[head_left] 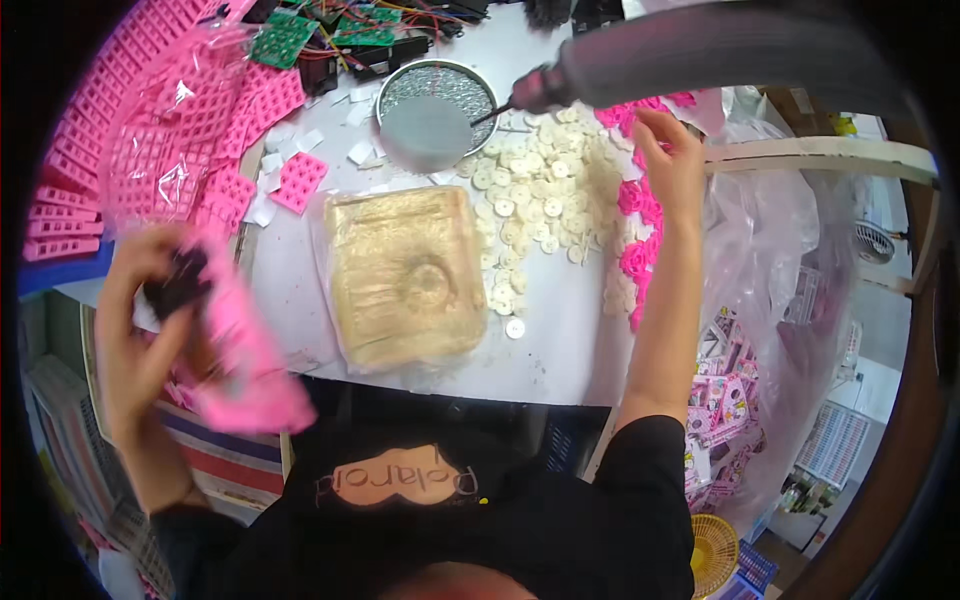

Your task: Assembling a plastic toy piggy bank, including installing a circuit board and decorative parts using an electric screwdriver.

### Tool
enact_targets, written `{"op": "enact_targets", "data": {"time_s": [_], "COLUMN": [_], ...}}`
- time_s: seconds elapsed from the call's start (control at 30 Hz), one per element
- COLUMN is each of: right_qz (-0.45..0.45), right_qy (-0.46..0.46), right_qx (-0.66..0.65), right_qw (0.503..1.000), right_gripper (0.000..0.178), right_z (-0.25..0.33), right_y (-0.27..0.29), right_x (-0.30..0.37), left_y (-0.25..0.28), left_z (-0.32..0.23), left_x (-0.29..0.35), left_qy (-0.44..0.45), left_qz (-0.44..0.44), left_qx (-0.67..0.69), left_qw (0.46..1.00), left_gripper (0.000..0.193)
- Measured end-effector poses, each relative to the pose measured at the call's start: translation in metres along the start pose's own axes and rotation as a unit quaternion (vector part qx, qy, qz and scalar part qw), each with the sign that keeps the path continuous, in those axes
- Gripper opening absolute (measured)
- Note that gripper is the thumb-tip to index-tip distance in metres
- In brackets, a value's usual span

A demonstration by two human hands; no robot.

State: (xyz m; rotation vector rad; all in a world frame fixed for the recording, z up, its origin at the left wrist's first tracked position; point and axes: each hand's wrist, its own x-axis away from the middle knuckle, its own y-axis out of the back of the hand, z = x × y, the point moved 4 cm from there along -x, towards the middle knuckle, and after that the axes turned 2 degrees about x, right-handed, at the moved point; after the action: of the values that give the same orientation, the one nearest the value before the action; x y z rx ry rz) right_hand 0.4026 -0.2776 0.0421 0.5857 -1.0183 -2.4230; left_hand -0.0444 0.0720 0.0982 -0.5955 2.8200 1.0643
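Observation:
My left hand [145,320] grips a bright pink plastic shell [245,350] at the left edge of the table, with a black part [182,285] at its upper end. Both are smeared by motion. At the table's right side my right hand [680,160] has thumb and fingers brought together beside pink flower-shaped pieces [640,258]; whatever the fingertips pinch is too small to tell. Between my hands lies a yellowish block [405,275] wrapped in clear plastic, with a round hollow in it. Cream-coloured round discs [550,175] are heaped right of the block.
A grey electric screwdriver [600,75] hangs over the table, its bit near a round tin [455,80] of small screws. Green circuit boards [283,38] with wires lie at the back. Pink grid-like pieces [260,110] crowd the left; a clear plastic bag [780,260] hangs right.

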Motion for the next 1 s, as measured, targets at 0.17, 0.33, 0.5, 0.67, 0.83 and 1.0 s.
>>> {"op": "enact_targets", "data": {"time_s": [0.17,0.33,0.5,0.67,0.83,1.0], "right_qz": [-0.014,0.003,-0.185,-0.027,0.044,0.087], "right_qy": [0.111,0.105,0.029,-0.135,-0.103,0.140], "right_qx": [0.342,0.297,-0.006,-0.468,-0.485,-0.117], "right_qw": [0.933,0.949,0.982,0.873,0.867,0.979], "right_gripper": [0.051,0.051,0.040,0.034,0.023,0.014], "right_z": [-0.069,-0.112,-0.071,0.047,0.119,0.152], "right_y": [0.000,-0.010,0.031,-0.035,-0.092,-0.089], "right_x": [-0.037,-0.046,0.028,0.145,0.201,0.175], "left_y": [0.066,0.013,-0.069,-0.160,-0.229,-0.192], "left_z": [0.039,0.006,-0.019,-0.044,-0.061,-0.047], "left_x": [0.117,0.081,0.032,-0.003,-0.030,-0.012], "left_qy": [0.223,0.134,-0.027,0.066,0.128,0.146], "left_qz": [0.236,0.157,0.150,0.226,0.280,0.255], "left_qx": [-0.262,-0.183,-0.055,0.261,0.393,0.260], "left_qw": [0.909,0.961,0.987,0.936,0.867,0.920], "left_gripper": [0.071,0.062,0.032,0.023,0.018,0.023]}}
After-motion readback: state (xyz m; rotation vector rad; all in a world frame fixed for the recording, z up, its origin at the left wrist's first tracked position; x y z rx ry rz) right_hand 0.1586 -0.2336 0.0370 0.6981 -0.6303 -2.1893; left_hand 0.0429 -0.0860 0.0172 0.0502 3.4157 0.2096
